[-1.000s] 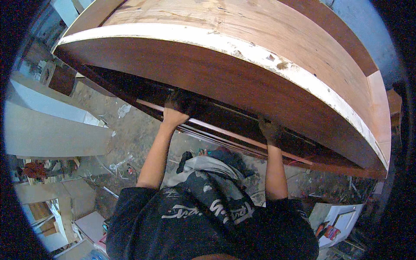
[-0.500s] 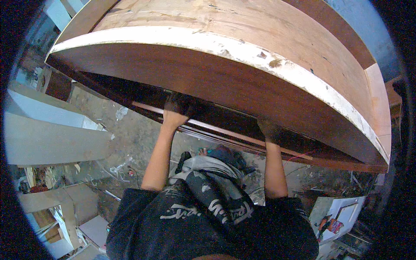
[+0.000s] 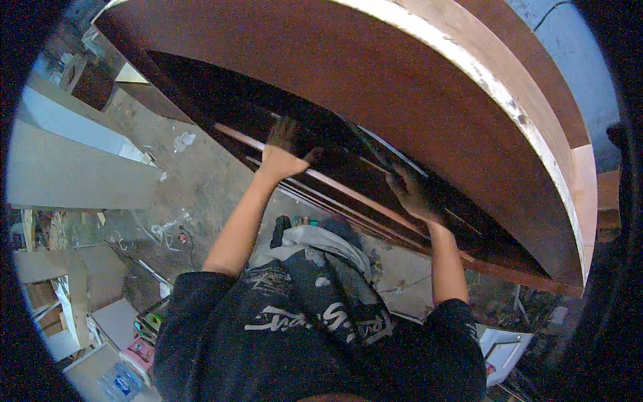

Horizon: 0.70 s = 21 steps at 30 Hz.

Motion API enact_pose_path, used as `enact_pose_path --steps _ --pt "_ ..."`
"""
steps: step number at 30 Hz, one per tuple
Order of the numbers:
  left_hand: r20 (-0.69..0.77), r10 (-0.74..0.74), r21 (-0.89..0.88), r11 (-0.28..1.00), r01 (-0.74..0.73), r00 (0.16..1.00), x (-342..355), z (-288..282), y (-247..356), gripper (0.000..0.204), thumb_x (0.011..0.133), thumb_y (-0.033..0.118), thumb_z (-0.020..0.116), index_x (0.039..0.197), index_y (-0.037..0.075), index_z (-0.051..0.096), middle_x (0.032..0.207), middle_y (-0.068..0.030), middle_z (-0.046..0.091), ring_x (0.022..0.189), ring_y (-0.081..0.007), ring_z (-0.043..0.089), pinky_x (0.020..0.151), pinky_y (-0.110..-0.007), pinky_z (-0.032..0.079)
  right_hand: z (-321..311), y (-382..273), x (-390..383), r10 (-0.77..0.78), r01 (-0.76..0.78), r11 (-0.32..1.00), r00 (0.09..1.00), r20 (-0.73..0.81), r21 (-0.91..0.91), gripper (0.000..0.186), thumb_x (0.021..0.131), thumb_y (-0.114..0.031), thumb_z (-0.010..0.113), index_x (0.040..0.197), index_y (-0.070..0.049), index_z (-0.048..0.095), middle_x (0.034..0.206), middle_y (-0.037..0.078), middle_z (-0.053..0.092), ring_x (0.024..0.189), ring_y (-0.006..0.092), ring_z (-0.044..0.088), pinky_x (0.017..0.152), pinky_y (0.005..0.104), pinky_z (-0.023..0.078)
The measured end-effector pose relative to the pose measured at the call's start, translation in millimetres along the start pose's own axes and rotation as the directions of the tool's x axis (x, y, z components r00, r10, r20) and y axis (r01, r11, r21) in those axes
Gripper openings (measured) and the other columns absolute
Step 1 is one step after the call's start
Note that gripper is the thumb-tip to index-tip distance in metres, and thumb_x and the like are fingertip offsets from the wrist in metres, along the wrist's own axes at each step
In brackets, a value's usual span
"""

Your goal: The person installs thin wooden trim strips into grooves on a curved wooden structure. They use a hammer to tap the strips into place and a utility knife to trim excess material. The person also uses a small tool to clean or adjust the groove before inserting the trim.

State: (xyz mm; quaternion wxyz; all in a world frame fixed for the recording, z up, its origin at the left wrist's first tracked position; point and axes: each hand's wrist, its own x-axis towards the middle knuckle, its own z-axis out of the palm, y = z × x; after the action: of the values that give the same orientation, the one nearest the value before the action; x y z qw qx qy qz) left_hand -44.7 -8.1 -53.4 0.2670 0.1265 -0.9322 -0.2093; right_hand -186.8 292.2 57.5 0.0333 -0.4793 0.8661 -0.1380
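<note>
A large wooden cabinet [image 3: 429, 87] with a dark brown panel and a whitish worn edge [image 3: 489, 77] spans the upper view, leaning at a slant. Both my arms reach up into its dark opening. My left hand [image 3: 287, 149], fingers stretched and thumb apart, lies against the shadowed inner face, just above a pale wooden strip [image 3: 355, 193]. Farther right, my right hand [image 3: 412, 191] rests in the same opening, its fingers extended and partly lost in shadow. Neither hand shows anything wrapped in its fingers.
Pale boards [image 3: 80, 167] stand at the left over a littered concrete floor [image 3: 207, 157]. A clear plastic bottle [image 3: 122, 382] and a pink box [image 3: 139, 352] lie at lower left. A white framed panel [image 3: 504, 352] leans at lower right. A bluish wall [image 3: 562, 47] rises behind the cabinet.
The cabinet has turned and tilted in view, so more of its dark panel and opening shows and less of its light wood top. My hands have come farther out of the shadow.
</note>
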Motion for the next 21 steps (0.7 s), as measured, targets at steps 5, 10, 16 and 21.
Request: enact_pose_path --steps 5,10,16,21 --pt "0.105 0.03 0.02 0.999 -0.032 0.994 -3.6 -13.9 -2.9 0.121 0.061 0.071 0.073 0.137 -0.014 0.033 0.141 -0.0387 0.033 0.134 -0.0506 0.03 0.114 -0.049 0.025 5.2 -1.3 29.8 -0.242 0.242 0.97 0.97 -0.008 -0.026 0.028 0.096 -0.022 0.055 0.123 -0.015 0.063 0.105 0.016 0.067 0.089 0.0325 0.065 0.078 0.038 0.051" --pt "0.393 0.11 0.028 0.991 -0.132 0.913 -4.1 -34.1 -4.9 0.125 0.054 0.073 0.075 0.139 -0.009 0.034 0.143 -0.031 0.037 0.136 -0.0439 0.032 0.114 -0.047 0.026 10.1 -0.7 51.0 0.048 -0.134 0.977 0.896 0.442 0.164 0.036 0.101 -0.025 0.048 0.13 -0.006 0.057 0.116 0.019 0.065 0.103 0.0307 0.064 0.092 0.0365 0.048" --pt "0.397 0.14 0.057 0.983 -0.177 0.907 -8.0 -26.1 10.1 0.103 0.057 0.064 0.075 0.127 -0.007 0.052 0.143 -0.0265 0.04 0.131 -0.0409 0.04 0.112 -0.043 0.031 7.7 15.8 50.5 -0.172 0.049 0.968 0.846 0.504 0.248 0.048 0.104 -0.033 0.038 0.138 0.0 0.046 0.133 0.023 0.054 0.124 0.0314 0.052 0.105 0.0387 0.038" --pt "0.573 0.013 0.058 0.997 -0.056 0.819 -8.4 -25.9 16.5 0.09 0.055 0.061 0.076 0.112 -0.007 0.064 0.141 -0.0258 0.043 0.13 -0.0387 0.042 0.108 -0.04 0.037 14.6 11.4 46.6 -0.153 0.111 0.987 0.861 0.484 0.114 0.05 0.104 -0.034 0.036 0.138 0.002 0.043 0.131 0.027 0.053 0.125 0.036 0.05 0.104 0.0415 0.039"
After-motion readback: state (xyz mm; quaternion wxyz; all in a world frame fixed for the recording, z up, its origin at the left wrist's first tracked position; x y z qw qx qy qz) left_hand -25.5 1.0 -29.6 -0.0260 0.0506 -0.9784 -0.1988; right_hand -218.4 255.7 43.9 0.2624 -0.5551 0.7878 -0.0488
